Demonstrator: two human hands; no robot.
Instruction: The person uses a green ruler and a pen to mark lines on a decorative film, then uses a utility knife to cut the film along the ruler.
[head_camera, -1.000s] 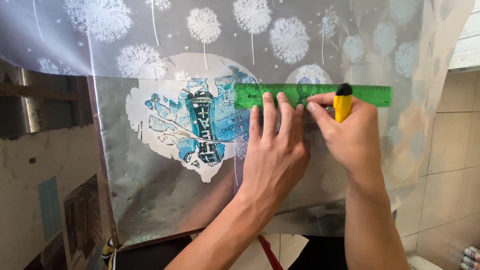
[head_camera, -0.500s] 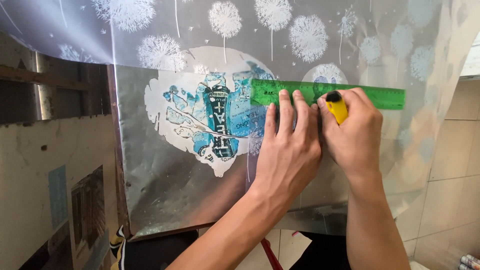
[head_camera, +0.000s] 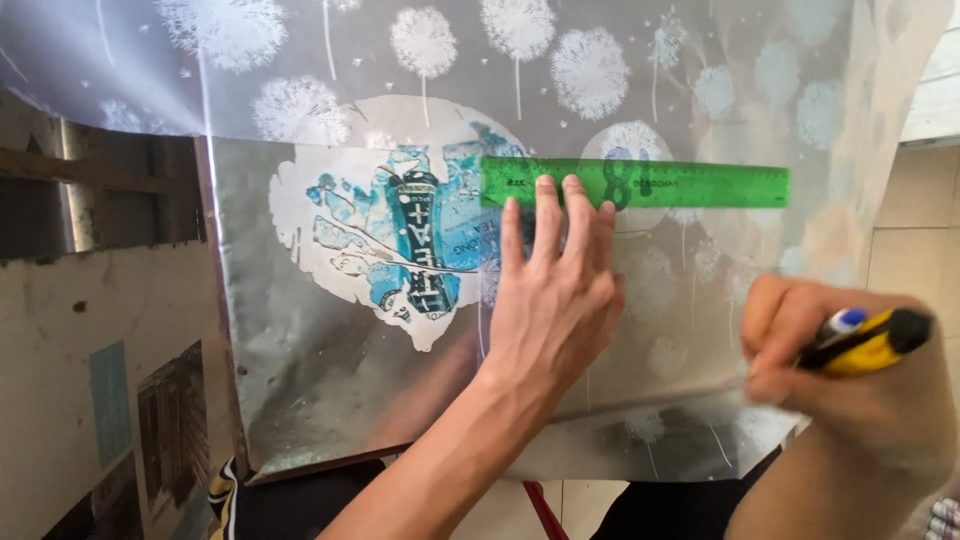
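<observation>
A green ruler lies level on a translucent film printed with white dandelions. The film hangs over a shiny metal panel that bears a blue and white sticker. My left hand is pressed flat on the film, its fingertips on the ruler's left part, pinning it in place. My right hand is at the lower right, well below the ruler and off the film. It grips a yellow and black marker with a blue tip.
A wall with posters and a dark recess stands at the left. Pale tiles show at the right. A red strip and dark fabric sit below the panel's lower edge.
My right hand has pulled the marker off the ruler's edge, down and to the right. My left hand stays pressed on the ruler.
</observation>
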